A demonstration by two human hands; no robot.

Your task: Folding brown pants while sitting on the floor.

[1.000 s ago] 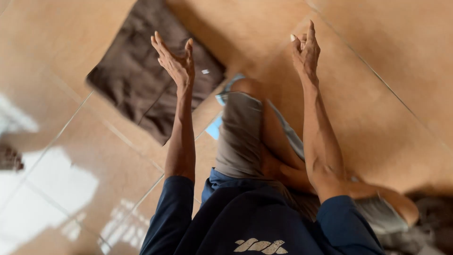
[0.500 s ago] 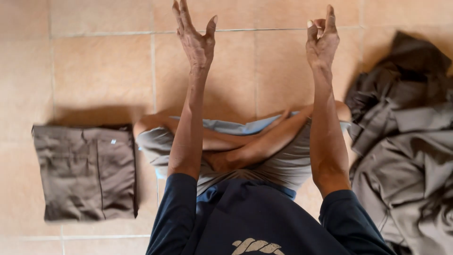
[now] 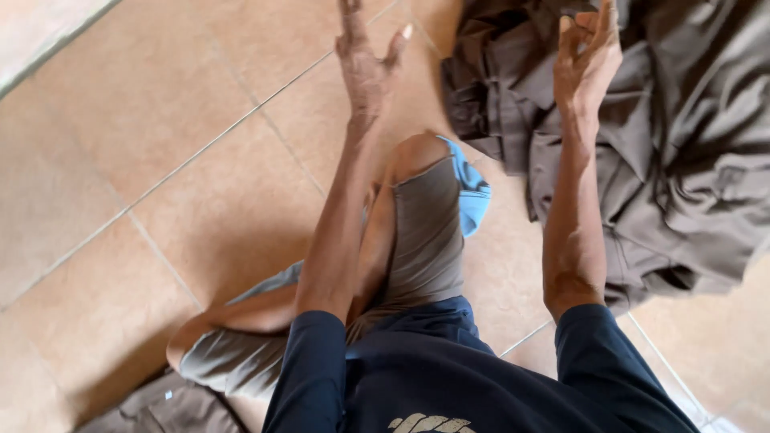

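Head view: hands (image 3: 589, 60) over brown clothes (image 3: 682, 144)

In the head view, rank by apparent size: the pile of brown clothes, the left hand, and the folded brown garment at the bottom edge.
1. Pile of brown clothes, by far the largest.
2. Folded brown garment, though cut off by the frame.
3. Left hand, cropped at the top, so ranks 2 and 3 are unsure.

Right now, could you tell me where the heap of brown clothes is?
In the head view, the heap of brown clothes lies upper right on the tiled floor, beneath the right hand.
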